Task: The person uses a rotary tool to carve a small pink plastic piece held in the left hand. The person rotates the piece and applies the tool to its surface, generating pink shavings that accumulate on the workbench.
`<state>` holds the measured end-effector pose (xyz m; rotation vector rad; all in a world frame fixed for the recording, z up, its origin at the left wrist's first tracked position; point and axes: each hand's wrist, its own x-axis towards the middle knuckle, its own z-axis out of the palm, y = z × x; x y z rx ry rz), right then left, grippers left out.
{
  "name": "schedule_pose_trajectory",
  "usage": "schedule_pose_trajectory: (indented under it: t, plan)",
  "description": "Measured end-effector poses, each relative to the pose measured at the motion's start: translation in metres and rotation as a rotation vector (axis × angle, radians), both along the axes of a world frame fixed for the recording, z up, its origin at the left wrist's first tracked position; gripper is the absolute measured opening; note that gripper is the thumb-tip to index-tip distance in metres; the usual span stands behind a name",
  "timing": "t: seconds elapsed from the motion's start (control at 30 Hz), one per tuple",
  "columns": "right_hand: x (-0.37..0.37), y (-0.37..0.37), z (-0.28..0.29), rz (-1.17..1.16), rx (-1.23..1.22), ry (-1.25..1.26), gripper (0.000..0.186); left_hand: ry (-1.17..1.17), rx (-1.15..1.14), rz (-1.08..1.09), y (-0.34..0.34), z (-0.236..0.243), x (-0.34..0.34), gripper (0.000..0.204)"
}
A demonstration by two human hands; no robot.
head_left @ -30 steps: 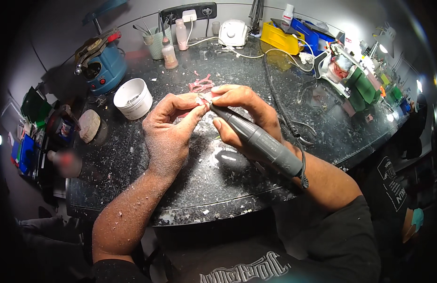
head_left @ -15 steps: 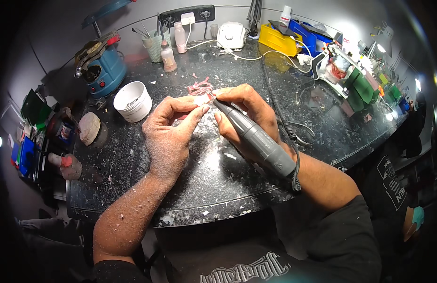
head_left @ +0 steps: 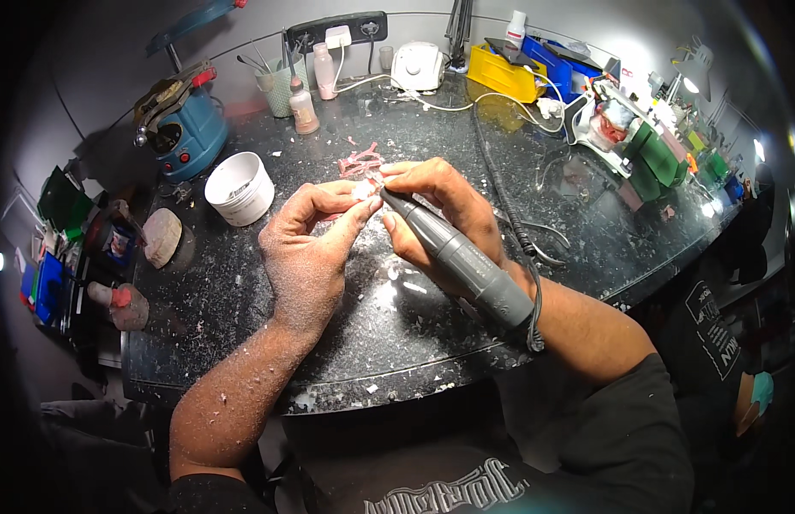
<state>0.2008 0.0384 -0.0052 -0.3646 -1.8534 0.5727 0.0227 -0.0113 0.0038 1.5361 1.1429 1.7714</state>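
Dust coats my left hand (head_left: 301, 257), whose thumb and fingers pinch a small white-and-pink dental piece (head_left: 365, 188). The fingertips cover much of it, so its full shape is hidden. In a pen-like grip my right hand (head_left: 456, 201) is closed round a dark grey rotary handpiece (head_left: 457, 255), its narrow nose at the piece. The tip of the tool is too small to make out. Both hands meet over the table. Just beyond the fingers lies a tangle of pink branching strips (head_left: 361, 160).
A white tub (head_left: 252, 201) stands left of my left hand on the dusty black table (head_left: 346, 377). Behind are a blue machine (head_left: 192, 141), a small bottle (head_left: 303, 113) and a white control box (head_left: 417, 68). The handpiece's cord (head_left: 493, 171) runs along the right.
Both hands and the handpiece have shifted slightly left, and more of the white-and-pink piece shows between the fingers. The grips are the same.
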Motion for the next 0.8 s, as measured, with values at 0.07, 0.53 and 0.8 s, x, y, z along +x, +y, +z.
schedule_pose_trajectory:
  t: [0.07, 0.53, 0.8]
  plan:
    - [-0.002, 0.0, 0.0, 0.013, -0.009, 0.018, 0.034, -0.005, -0.004, -0.007, -0.001, 0.002, 0.001, 0.011]
    - [-0.002, -0.001, 0.001, -0.004, 0.019, 0.027, 0.034, -0.029, 0.0, -0.038, -0.001, -0.001, 0.0, 0.008]
    - [0.002, -0.001, 0.008, -0.031, 0.124, -0.039, 0.034, -0.067, -0.001, -0.044, 0.0, -0.001, -0.001, 0.009]
